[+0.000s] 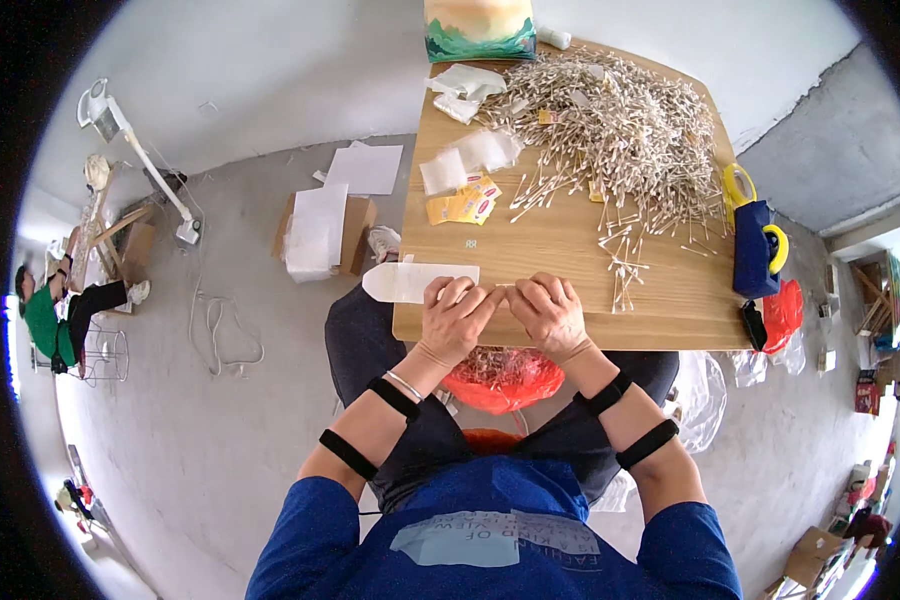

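Person seated on floor (55, 315), far left. Cardboard box (320, 235) with white sheets. White pouch (410, 281) at the surface's (570, 260) near-left edge — left hand (455, 320) grip closed on its mouth. Right hand (550, 315) pinched on a few cotton swabs just beside it. Big swab heap (620, 125) remains unsorted; a few small packets (465, 205) lie filled — judged early. Blue tape dispenser (755, 245), right.
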`<state>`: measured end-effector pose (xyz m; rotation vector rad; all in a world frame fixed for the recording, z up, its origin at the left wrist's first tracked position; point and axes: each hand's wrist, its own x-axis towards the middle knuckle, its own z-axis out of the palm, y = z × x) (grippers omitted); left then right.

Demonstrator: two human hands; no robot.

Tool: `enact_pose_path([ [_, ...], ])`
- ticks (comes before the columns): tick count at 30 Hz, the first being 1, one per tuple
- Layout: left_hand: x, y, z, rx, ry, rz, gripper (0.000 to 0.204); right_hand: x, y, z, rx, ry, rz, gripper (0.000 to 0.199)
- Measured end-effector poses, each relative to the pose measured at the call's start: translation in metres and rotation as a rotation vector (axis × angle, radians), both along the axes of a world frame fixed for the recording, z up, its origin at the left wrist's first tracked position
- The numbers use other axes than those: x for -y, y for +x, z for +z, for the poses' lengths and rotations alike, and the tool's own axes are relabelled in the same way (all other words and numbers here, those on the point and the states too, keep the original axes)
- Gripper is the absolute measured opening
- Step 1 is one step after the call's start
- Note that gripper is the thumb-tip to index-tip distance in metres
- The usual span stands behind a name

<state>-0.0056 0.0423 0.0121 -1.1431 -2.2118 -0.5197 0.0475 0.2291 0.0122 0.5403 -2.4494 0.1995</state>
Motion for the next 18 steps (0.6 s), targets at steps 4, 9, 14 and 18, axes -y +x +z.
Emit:
enact_pose_path([
  [4, 0.001, -0.001, -0.001, -0.002, 0.005, -0.004, 0.023, 0.002, 0.002, 0.002, 0.04, -0.034, 0.009, 0.034],
  [9, 0.001, 0.001, -0.004, 0.007, 0.005, -0.005, 0.024, 0.003, 0.003, -0.001, 0.022, -0.041, 0.021, 0.033],
  [14, 0.001, -0.009, 0.002, 0.243, 0.105, -0.068, 0.024, -0.001, -0.003, 0.002, 0.167, -0.305, 0.044, 0.029],
  [18, -0.008, -0.015, 0.007, 0.586, 0.266, -0.099, 0.022, 0.002, -0.009, 0.004, 0.331, -0.617, 0.012, 0.025],
])
